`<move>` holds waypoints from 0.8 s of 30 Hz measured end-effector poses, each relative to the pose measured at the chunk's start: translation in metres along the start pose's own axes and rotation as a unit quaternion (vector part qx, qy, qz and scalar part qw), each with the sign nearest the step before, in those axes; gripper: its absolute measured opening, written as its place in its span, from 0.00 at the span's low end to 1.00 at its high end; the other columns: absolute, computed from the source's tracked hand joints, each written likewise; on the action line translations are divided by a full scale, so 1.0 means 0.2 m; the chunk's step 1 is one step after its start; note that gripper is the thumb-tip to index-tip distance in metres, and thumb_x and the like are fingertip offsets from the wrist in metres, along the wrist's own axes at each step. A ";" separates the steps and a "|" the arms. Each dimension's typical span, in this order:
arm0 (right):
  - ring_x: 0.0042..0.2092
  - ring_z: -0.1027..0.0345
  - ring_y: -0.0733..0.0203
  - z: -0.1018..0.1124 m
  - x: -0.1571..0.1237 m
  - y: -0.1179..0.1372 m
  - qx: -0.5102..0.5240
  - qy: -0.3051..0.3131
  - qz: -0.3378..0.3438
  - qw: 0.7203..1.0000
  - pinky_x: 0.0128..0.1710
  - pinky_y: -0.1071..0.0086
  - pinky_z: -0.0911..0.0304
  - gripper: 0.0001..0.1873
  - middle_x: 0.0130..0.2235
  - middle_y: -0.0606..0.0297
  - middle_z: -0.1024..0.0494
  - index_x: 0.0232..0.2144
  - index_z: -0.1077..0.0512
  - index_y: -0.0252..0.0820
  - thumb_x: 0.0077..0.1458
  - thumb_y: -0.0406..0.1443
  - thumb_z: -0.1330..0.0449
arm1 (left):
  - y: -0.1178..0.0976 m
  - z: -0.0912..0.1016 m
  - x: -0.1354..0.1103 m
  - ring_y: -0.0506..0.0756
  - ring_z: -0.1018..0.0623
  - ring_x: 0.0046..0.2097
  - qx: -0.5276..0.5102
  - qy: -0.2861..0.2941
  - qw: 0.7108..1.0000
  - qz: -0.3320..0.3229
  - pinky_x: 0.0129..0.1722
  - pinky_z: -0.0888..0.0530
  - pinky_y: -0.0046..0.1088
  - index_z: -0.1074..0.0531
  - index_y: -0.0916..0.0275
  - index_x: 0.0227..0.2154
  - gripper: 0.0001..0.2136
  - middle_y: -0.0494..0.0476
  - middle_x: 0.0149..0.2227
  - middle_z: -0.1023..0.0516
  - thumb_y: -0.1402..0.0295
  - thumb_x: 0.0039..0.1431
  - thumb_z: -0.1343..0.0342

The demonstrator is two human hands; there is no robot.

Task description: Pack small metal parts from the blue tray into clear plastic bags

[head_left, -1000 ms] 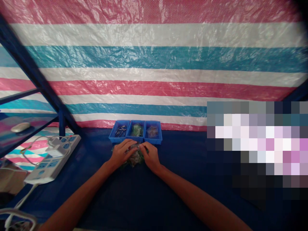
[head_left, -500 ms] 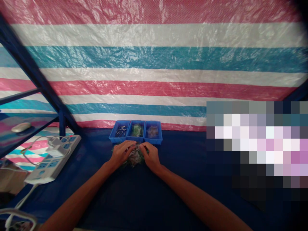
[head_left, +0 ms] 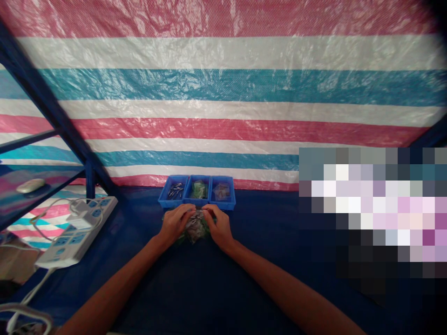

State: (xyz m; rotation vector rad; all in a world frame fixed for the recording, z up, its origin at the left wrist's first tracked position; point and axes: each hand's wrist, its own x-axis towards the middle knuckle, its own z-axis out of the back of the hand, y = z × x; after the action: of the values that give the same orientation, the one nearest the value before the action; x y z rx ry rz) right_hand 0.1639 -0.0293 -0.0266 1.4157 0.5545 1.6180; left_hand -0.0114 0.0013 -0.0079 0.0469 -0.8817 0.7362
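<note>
My left hand (head_left: 173, 225) and my right hand (head_left: 219, 225) meet at the middle of the dark blue table (head_left: 216, 288). Both pinch the top edge of a small clear plastic bag (head_left: 195, 227) with greenish contents, which rests on the table between them. Their fingers are closed on the bag. Just behind the hands stand three small blue bins side by side: the left bin (head_left: 173, 190) holds several small metal pieces, the middle bin (head_left: 199, 189) has green items, the right bin (head_left: 222, 191) has clear packets.
A white power strip (head_left: 75, 232) with a plugged-in charger and cables lies at the left. A white mouse-like object (head_left: 30, 184) sits on a blue shelf at far left. A striped tarp (head_left: 223, 93) hangs behind the table. A blurred patch covers the right side.
The hands have barely moved; the fingers have drawn slightly closer over the top of the bag, and the view has dropped a little.
</note>
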 end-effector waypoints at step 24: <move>0.38 0.32 0.61 0.00 -0.01 0.00 0.005 -0.023 0.055 0.998 0.39 0.69 0.35 0.07 0.39 0.59 0.28 0.36 0.28 0.41 0.57 0.35 0.46 | 0.00 0.00 0.00 0.52 0.20 0.34 0.010 -0.008 0.999 0.044 0.36 0.24 0.24 0.28 0.63 0.40 0.10 0.57 0.37 0.20 0.65 0.61 0.51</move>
State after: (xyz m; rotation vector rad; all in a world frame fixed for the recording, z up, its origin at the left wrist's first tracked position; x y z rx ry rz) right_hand 0.1640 -0.0308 -0.0281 1.5108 0.4645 1.6663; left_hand -0.0121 0.0020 -0.0079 0.0312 -0.8964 0.8280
